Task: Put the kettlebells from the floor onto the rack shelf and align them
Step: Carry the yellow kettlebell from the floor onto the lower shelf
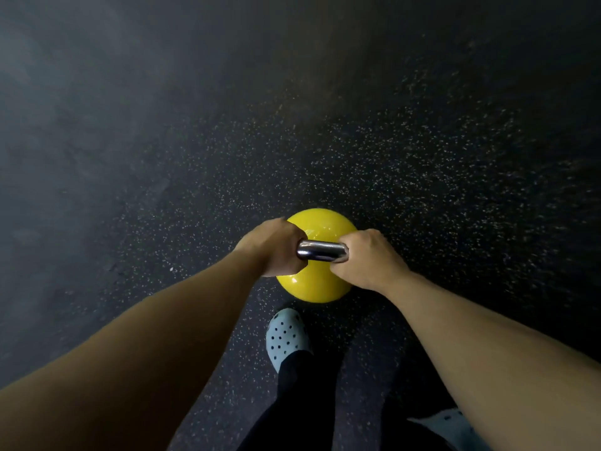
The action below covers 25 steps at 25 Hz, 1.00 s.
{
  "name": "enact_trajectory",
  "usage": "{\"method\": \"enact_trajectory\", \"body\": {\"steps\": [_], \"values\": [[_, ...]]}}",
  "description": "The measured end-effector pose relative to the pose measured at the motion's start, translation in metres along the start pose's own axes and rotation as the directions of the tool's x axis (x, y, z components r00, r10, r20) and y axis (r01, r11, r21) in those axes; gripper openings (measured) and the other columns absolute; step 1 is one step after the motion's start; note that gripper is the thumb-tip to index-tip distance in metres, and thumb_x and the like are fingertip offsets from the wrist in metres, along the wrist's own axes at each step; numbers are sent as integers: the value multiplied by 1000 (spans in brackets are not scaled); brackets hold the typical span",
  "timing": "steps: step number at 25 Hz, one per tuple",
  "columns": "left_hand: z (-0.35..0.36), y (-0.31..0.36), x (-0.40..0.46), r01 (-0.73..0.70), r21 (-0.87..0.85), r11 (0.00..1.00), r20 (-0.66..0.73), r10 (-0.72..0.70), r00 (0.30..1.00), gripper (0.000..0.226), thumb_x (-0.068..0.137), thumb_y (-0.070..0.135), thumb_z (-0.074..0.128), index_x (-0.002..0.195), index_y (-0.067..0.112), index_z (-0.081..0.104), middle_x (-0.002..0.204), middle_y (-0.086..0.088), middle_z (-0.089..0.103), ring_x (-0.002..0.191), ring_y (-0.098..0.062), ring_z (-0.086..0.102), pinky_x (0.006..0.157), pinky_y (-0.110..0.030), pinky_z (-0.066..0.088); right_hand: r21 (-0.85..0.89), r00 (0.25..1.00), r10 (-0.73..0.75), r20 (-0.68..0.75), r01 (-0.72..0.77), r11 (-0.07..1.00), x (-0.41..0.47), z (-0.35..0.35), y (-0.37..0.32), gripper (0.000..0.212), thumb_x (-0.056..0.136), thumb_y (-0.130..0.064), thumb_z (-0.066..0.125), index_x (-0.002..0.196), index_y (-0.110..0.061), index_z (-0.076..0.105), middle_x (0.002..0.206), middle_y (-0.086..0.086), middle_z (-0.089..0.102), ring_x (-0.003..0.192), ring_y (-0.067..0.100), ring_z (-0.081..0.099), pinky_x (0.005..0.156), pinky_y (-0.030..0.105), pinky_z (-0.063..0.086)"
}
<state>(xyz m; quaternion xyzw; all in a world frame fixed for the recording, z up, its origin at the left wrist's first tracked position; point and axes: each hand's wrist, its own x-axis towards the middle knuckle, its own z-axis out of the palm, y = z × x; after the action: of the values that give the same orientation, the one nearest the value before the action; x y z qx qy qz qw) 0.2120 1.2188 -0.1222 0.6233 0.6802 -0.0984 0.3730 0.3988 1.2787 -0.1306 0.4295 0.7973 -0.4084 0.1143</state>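
A yellow kettlebell (322,222) with a shiny steel handle (321,250) is below me, over the dark speckled floor. My left hand (273,247) is closed around the handle's left end, and my right hand (367,258) grips its right end. Both arms reach straight down to it. I cannot tell whether the kettlebell rests on the floor or hangs just above it. No rack shelf is in view.
Black rubber floor (422,157) with pale flecks fills the view, blurred toward the edges. My left foot in a light blue perforated clog (286,336) stands just behind the kettlebell; the other clog (452,424) shows at the bottom right.
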Motion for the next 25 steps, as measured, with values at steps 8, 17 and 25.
{"method": "enact_trajectory", "body": {"steps": [8, 17, 25], "values": [[-32, 232, 21, -352, 246, 903, 135, 328, 935, 21, 78, 41, 57, 88, 26, 67, 74, 4, 65, 68, -18, 64, 63, -35, 57, 152, 922, 319, -220, -291, 945, -172, -100, 116, 33, 67, -34, 67, 52, -18, 42, 61, 0, 51, 61, 27, 58, 51, 29, 41], [-36, 621, 7, -746, 452, 489, 359, 666, 654, 19, 79, 40, 58, 88, 27, 66, 79, 7, 66, 73, -14, 64, 65, -31, 54, 415, 603, 623, -499, -464, 782, -463, -218, 271, 23, 75, -38, 69, 65, -24, 55, 61, -12, 48, 57, 9, 49, 43, 17, 26], [22, 911, -36, -917, 340, 208, 422, 838, 347, 15, 76, 39, 61, 70, 27, 54, 73, 5, 63, 68, -18, 63, 53, -26, 41, 482, 256, 777, -575, -661, 575, -692, -278, 389, 20, 75, -43, 62, 76, -24, 59, 82, 3, 69, 81, 25, 65, 59, 28, 37]]}}
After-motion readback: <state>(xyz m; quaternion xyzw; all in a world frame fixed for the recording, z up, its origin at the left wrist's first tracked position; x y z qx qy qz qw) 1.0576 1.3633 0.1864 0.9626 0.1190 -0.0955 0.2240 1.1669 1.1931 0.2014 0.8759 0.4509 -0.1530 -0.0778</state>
